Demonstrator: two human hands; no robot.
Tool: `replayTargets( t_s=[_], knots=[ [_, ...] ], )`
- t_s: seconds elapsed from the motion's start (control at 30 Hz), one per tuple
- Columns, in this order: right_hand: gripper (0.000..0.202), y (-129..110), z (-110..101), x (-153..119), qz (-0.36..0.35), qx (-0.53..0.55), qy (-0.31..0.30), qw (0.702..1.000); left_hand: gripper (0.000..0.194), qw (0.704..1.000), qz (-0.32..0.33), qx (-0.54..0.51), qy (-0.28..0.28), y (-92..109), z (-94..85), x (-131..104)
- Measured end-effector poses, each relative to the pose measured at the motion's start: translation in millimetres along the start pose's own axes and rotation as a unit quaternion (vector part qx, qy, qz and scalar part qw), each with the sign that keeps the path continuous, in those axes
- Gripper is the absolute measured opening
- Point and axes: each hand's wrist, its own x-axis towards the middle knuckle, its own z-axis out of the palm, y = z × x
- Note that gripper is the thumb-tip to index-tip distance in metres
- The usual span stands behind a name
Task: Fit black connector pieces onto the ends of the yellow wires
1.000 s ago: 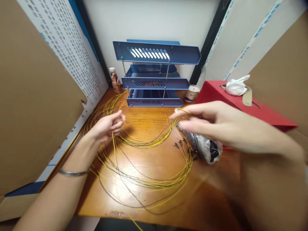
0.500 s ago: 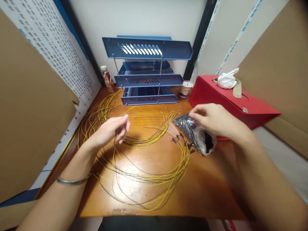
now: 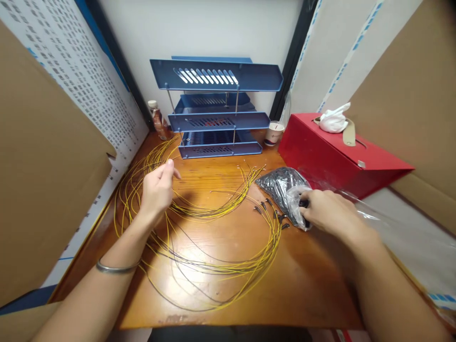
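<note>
My left hand (image 3: 158, 187) is raised over the left part of the wires, closed with thumb against the curled fingers. A thin yellow wire (image 3: 176, 156) shows just beyond its thumb and appears to be held in it. My right hand (image 3: 329, 211) reaches into the mouth of a clear plastic bag (image 3: 280, 183) full of small black parts. Its fingers are bent together at the opening, next to black pieces (image 3: 304, 203); what they pinch is hidden. Left of the bag lie yellow wires (image 3: 272, 242) with black connectors (image 3: 263, 205) on their ends.
More yellow wires (image 3: 213, 216) with bare ends curve across the wooden table (image 3: 302, 294). A blue tiered tray (image 3: 217, 122) stands at the back, between a bottle (image 3: 158, 121) and a paper cup (image 3: 274, 134). A red box (image 3: 320, 152) with tissue stands behind the bag.
My right hand has moved from above the bag's back edge, right and toward me, into its mouth. My left hand has shifted left and turned, its fingers now mostly hidden.
</note>
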Motion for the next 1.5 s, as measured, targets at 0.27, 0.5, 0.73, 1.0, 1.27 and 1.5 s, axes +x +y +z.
replayTargets(
  t_s=[0.27,0.5,0.73,1.0,1.27,1.5],
  knots=[
    [0.029,5.9,2.3,-0.8,0.018,0.053,0.025,0.998,0.031,0.998,0.021,-0.052,-0.028,11.4,1.2,-5.2],
    [0.023,10.2,4.8,0.9,0.028,0.085,0.054,0.994,0.025,0.983,0.085,0.022,-0.163,6.9,9.7,-14.9],
    [0.025,8.7,2.6,-4.5,0.030,0.087,0.105,0.990,0.026,0.980,0.107,0.019,-0.168,9.2,12.7,-18.0],
    [0.020,-1.7,-1.3,-15.3,0.002,0.154,0.230,0.961,0.030,0.982,0.127,-0.016,-0.141,12.4,10.9,-18.5],
    [0.023,-50.0,-8.7,-24.7,-0.161,0.507,0.201,0.823,0.020,0.978,0.160,-0.004,-0.133,21.3,19.7,-31.3],
    [0.028,-95.8,-25.0,-20.3,-0.222,0.648,0.048,0.727,0.019,0.963,0.216,0.011,-0.161,25.0,25.5,-38.0]
  ],
)
